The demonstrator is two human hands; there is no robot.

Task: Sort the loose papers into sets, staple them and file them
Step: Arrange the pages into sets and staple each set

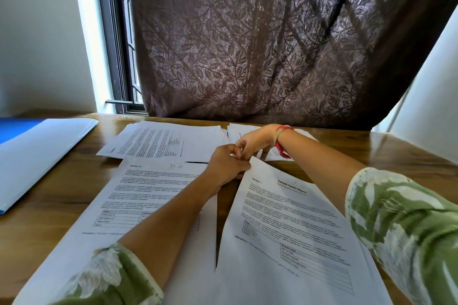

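Two printed paper sets lie side by side on the wooden table (74, 176): one headed "Section 10" (148, 205) on the left and a "Sample Health Report" set (297, 218) on the right. My left hand (226, 166) curls its fingers at the top left corner of the right set. My right hand (252, 141) reaches across from the right with curled fingers meeting the left hand's fingers; what it holds is hidden. Farther back lie two more paper stacks, one at the left (168, 141) and one (238, 129) partly under my right hand.
A blue and white folder (37, 156) lies open at the table's left edge. A thin dark thing (197, 162) shows between the stacks beside my left hand. A patterned brown curtain (272, 44) hangs behind the table's far edge, a window frame (116, 44) to its left.
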